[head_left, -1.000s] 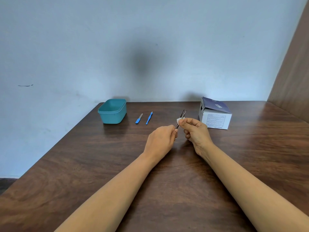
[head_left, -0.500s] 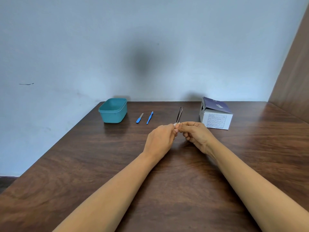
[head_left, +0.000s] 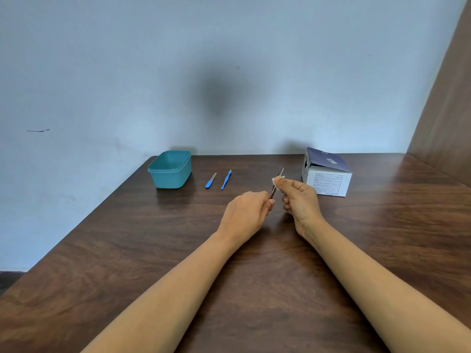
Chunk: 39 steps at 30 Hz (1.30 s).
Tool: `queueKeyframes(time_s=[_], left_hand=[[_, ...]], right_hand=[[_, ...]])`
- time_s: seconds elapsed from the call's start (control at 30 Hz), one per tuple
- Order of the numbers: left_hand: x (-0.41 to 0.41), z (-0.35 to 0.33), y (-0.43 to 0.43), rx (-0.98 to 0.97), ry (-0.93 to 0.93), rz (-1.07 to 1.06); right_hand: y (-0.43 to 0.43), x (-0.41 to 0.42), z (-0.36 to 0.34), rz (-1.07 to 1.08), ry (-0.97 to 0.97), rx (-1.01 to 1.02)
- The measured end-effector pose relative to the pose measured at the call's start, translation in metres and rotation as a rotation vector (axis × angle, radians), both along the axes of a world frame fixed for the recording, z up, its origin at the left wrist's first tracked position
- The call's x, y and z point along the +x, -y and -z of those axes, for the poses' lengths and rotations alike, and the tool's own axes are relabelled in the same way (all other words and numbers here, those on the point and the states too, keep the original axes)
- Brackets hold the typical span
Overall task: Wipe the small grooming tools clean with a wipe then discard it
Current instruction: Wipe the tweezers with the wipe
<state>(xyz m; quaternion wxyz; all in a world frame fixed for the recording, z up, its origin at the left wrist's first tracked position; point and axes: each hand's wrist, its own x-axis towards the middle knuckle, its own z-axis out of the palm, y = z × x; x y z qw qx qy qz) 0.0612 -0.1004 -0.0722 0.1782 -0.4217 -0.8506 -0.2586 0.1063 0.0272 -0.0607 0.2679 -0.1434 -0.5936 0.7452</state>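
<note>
Dark wood table (head_left: 122, 250). Mid-job, prob.: pinching tweezers (head_left: 276, 184) low w/ L hand (head_left: 248, 212), wipe (head_left: 277, 179) pinched on shaft w/ R hand (head_left: 300, 198), well right of teal tub (head_left: 170, 170). Just right of tub: blue nail file (head_left: 210, 180), blue-handled tool (head_left: 226, 179); cleaned or not, can't tell. Discard pending.

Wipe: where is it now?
Head view, right of centre: the right hand pinches the wipe against the tweezers, left of the box.

One wide-angle view from the person's head — it faces forward and down across the dark wooden table (head_left: 102, 263) toward the pale blue wall (head_left: 127, 72), close over the near end, the far edge lying mid-frame.
</note>
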Motion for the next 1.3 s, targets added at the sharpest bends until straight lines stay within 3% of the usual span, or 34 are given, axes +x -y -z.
queueKeyframes(time_s=[0.13, 0.27, 0.4, 0.6, 0.83, 1.3], left_hand=[[0.000, 0.002, -0.001, -0.039, -0.065, 0.013], [0.001, 0.003, -0.002, -0.027, -0.081, -0.006], [0.000, 0.001, 0.002, 0.148, 0.108, -0.006], [0.001, -0.005, 0.005, 0.482, 0.335, 0.084], [0.002, -0.006, 0.006, 0.478, 0.377, 0.164], [-0.001, -0.004, 0.006, 0.438, 0.367, 0.152]], right_hand=[[-0.006, -0.002, -0.002, 0.031, -0.046, -0.120], [-0.015, -0.005, -0.005, 0.023, -0.070, -0.390], [-0.024, -0.005, -0.004, -0.074, -0.106, -0.517], [-0.019, -0.005, -0.001, -0.129, -0.018, -0.347], [-0.013, -0.005, 0.001, -0.169, 0.046, -0.166], [-0.008, -0.001, 0.000, -0.229, 0.047, -0.041]])
